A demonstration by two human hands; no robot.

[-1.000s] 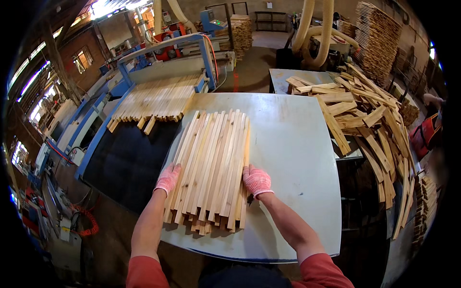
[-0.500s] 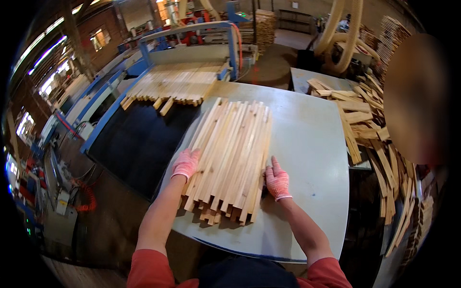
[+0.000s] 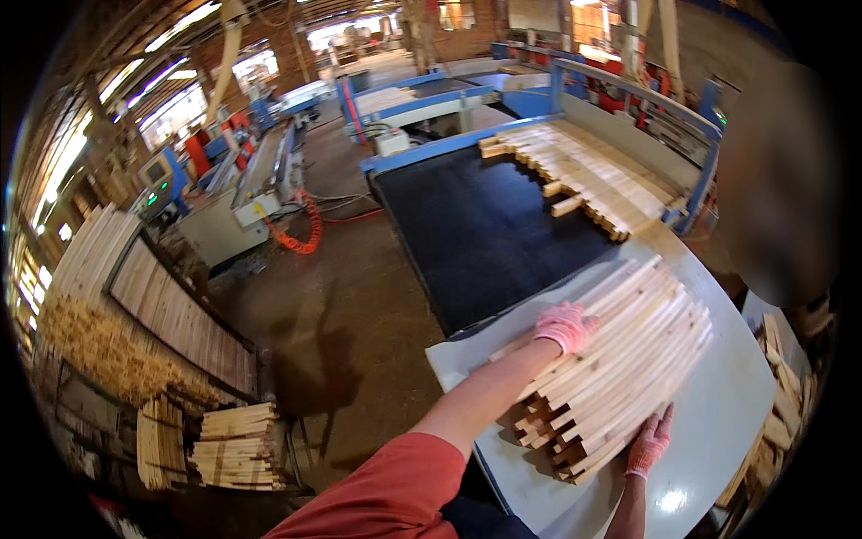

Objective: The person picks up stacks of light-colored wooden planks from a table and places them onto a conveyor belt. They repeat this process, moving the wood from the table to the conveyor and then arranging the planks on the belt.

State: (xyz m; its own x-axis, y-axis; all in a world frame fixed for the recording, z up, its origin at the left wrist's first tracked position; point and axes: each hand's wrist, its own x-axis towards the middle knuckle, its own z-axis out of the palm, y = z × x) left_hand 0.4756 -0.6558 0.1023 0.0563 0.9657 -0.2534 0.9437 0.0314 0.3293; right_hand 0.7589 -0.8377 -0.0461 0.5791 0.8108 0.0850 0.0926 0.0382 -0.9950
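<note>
A bundle of pale wooden strips (image 3: pixel 620 350) lies in layers on the light grey tabletop (image 3: pixel 736 404), its near ends uneven. My left hand (image 3: pixel 566 327), in a pink knitted glove, rests on the left part of the bundle, fingers stretched over the upper strips. Against the bundle's right side is my right hand (image 3: pixel 650 443), gloved alike. Its fingers are extended along the outer strip, and neither hand is wrapped around anything.
Beyond the table, a black conveyor belt (image 3: pixel 476 234) in a blue frame carries a row of wooden strips (image 3: pixel 593 171), a few jutting out. Stacked strips (image 3: pixel 235 445) stand at the lower left. Scrap wood (image 3: pixel 783 386) lies to the right. An orange coiled hose (image 3: pixel 301 235) hangs from a machine.
The view has swung left, so the table and bundle appear farther right. My left hand has shifted from the bundle's left edge onto its top. My right hand stays at its right side.
</note>
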